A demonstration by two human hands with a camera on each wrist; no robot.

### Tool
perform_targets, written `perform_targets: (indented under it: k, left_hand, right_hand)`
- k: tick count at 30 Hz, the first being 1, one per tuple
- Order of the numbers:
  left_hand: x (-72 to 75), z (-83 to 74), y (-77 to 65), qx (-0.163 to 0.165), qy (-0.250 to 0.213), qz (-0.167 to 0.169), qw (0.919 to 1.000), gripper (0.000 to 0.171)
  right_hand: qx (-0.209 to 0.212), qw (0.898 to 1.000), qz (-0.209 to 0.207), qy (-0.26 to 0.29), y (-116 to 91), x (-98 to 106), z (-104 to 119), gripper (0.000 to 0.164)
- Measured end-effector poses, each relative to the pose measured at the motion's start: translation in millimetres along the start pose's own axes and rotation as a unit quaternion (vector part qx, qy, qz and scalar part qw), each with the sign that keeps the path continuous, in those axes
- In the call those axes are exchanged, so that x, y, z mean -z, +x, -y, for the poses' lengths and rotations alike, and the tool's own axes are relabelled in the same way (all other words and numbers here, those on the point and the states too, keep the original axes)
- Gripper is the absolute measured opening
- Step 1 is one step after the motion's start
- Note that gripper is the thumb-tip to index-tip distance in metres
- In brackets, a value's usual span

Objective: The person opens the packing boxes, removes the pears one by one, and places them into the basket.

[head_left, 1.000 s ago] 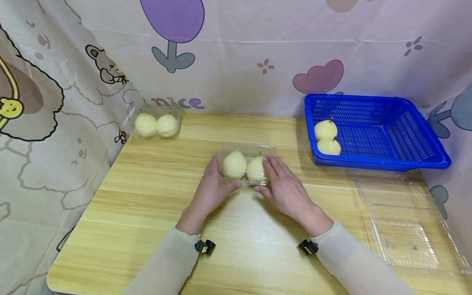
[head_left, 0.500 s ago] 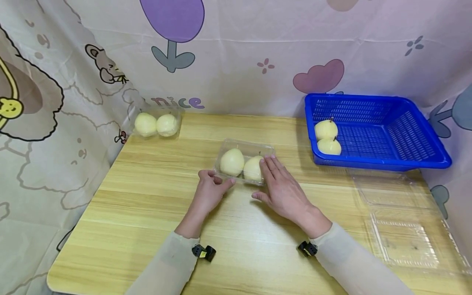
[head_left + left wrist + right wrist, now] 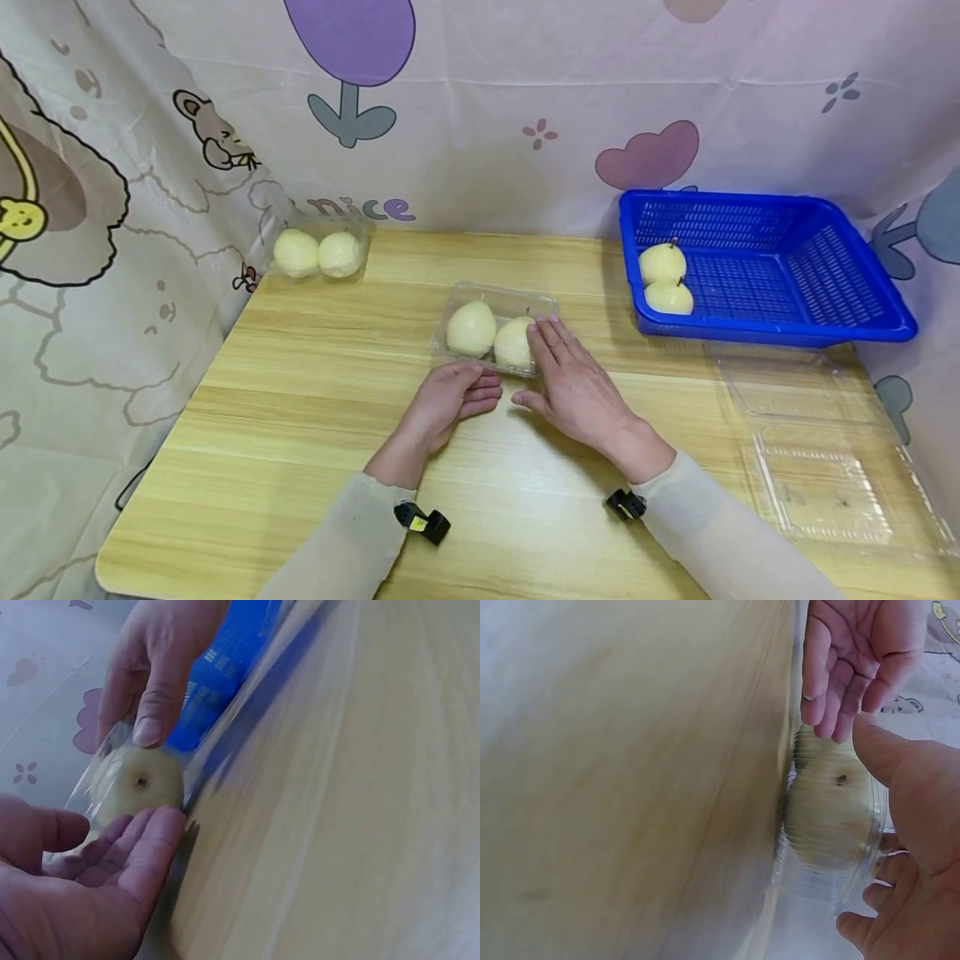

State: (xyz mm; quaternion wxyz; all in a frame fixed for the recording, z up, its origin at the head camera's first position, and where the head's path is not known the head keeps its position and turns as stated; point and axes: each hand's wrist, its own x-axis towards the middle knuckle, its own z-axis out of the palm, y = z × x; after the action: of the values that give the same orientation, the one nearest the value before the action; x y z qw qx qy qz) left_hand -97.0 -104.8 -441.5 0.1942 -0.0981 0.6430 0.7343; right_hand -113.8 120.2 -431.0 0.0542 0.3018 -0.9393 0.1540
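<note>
- I see a clear plastic box (image 3: 495,329) sitting near the middle of the wooden counter (image 3: 315,417), with two pale pears (image 3: 471,328) side by side inside it; the lid looks to be down over them.
- My right hand (image 3: 577,387) lies on the right end of the box, its fingers (image 3: 546,342) straight and close together over the lid above the right-hand pear, the thumb held apart near the front edge.
- In the right wrist view the right hand (image 3: 911,825) wraps loosely round the box (image 3: 832,832), thumb on one side and fingertips on the other; I cannot tell how firmly it presses.
- My left hand (image 3: 450,400) is just in front of the box's left corner, palm turned inward, fingers relaxed and together, holding nothing. From the left wrist view the left hand (image 3: 82,885) is right up against the box (image 3: 131,784); I cannot tell whether the fingertips actually touch it.
- At the back left of the counter stands a second box (image 3: 318,250) with two pears in it.
- At the back right is a blue basket (image 3: 795,283) with two loose pears (image 3: 663,279) in its left corner.
- In front of the basket lie empty clear boxes (image 3: 817,467), opened out flat.
</note>
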Motion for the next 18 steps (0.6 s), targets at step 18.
perform_targets:
  k: [18]
  left_hand:
    - [-11.0,3.3,8.6,0.039,-0.102,0.067,0.9917,0.031]
  right_hand:
    - [0.018,1.000,-0.012,-0.008,-0.9,0.4,-1.9,0.096]
